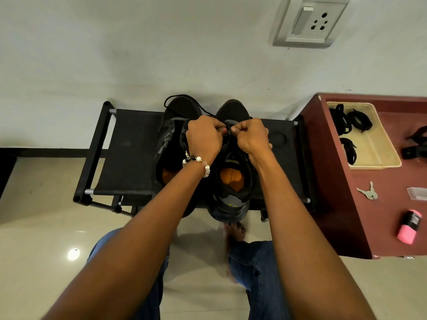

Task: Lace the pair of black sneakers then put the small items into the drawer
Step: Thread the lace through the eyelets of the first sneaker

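Against the pale wall, a black fabric rack stands on the glossy floor, and two black sneakers sit side by side on its top, toes toward the wall. Beside the rack on the right is a red-brown table. The left sneaker has a loose lace looping over its toe; the right sneaker shows an orange insole and its heel overhangs the rack's near edge. Both forearms reach forward from the bottom of the view over blue jeans.

The left hand and right hand meet over the right sneaker's tongue area, fingers curled tight and pinching the lace between them; only a short dark piece of it shows between the knuckles. A beaded bracelet circles the left wrist.

On the table, a cream tray holds several coiled black laces or ties. Nearer the person lie a pink-and-black roll, a pair of keys, and a small clear piece cut off by the frame edge. A dark object sits at the right border, too cropped to identify. A grey switch-and-socket plate is mounted on the wall above.
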### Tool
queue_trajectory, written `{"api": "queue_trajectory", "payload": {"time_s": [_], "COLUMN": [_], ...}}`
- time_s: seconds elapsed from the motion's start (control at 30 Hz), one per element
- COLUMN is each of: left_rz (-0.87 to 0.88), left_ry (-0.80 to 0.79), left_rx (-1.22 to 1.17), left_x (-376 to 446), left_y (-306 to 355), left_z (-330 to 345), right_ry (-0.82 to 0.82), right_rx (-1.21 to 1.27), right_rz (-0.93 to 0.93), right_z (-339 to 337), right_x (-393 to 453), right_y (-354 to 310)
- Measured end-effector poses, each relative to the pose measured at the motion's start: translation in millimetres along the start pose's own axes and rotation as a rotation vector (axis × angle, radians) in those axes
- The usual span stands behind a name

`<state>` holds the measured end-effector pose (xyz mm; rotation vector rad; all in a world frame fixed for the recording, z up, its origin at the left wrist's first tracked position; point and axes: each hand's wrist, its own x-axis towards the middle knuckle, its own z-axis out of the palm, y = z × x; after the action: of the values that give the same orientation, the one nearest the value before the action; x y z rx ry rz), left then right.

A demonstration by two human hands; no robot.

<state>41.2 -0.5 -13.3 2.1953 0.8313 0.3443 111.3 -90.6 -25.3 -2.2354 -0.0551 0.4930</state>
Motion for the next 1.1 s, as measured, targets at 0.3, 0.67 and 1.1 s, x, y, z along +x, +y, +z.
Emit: {"api": "queue_trajectory", "payload": {"time_s": [0.3, 0.67, 1.1], "left_rz": [0.028, -0.350, 0.319], "left_ry": [-0.003, 0.004, -0.304], "left_rx": [0.098, -1.119, 0.497], "left_x": [7, 17, 16], "left_y": [2, 13, -5], "left_z": [-4, -42, -32], "right_ry": [-0.102, -0.113, 0.000], "right_rx": [0.116, -0.034, -0.388], "right_rz": [-0.080, -0.082, -0.017], "right_z": [4, -41, -11], "right_x": [10, -49, -59], "right_y": [11, 8, 1]}}
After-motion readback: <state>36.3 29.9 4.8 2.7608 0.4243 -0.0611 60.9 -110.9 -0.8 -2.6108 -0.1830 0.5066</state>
